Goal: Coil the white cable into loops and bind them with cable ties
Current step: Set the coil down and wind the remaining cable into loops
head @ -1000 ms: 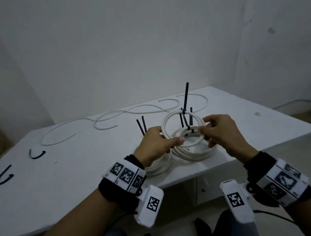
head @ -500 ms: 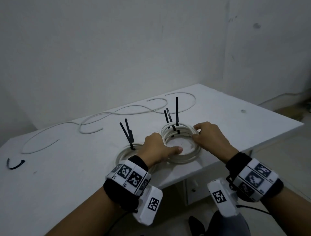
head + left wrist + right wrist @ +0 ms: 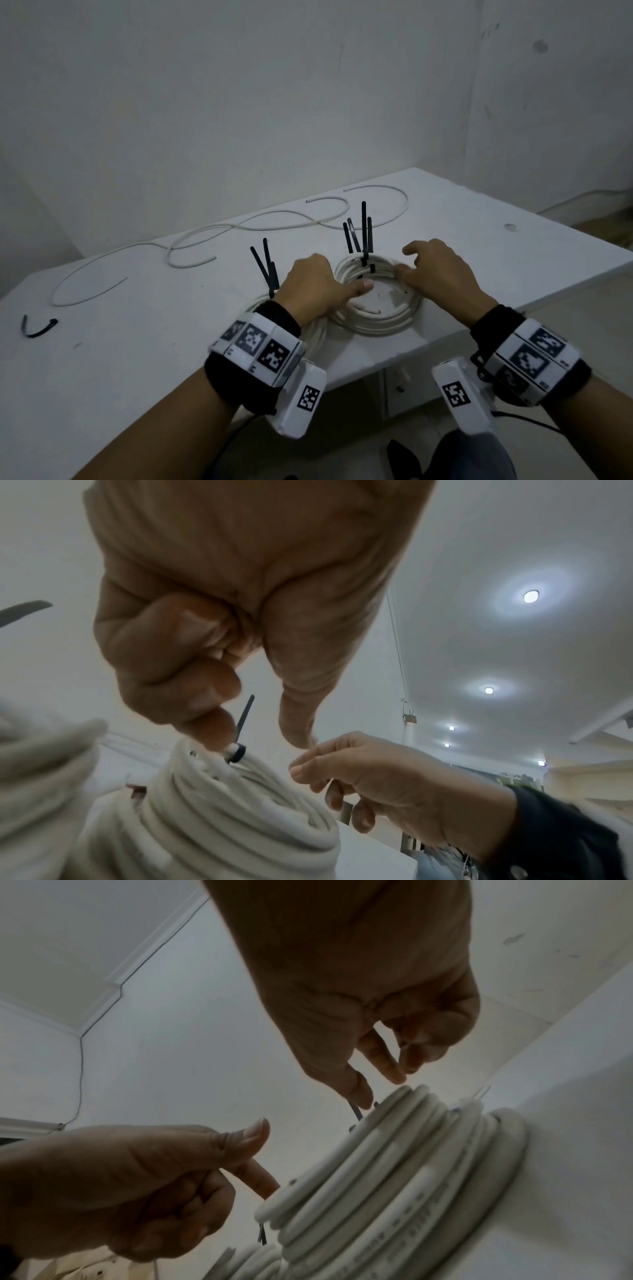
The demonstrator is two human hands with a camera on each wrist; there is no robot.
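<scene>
The left hand [image 3: 317,291] rests with loosely curled fingers on the near-left rim of the bound coil [image 3: 376,318], thumb stretched over its hollow; whether it grips a strand cannot be told. The right hand [image 3: 442,274] hovers at the coil's far-right rim, fingers relaxed and holding nothing. Between the hands, black cable ties [image 3: 363,233] stand up from the loops. The likely slip: if a tie is not cinched tight, the stiff white cable could spring apart once both hands leave, or a stray finger could knock the tie tails askew. Under the left wrist lies a second tied coil [image 3: 318,337]. Beyond the hands, loose white cable [image 3: 239,228] snakes across the white table [image 3: 137,342]; far left of them lies a spare tie [image 3: 37,329]. Bare pale walls [image 3: 239,102] close the corner behind.
</scene>
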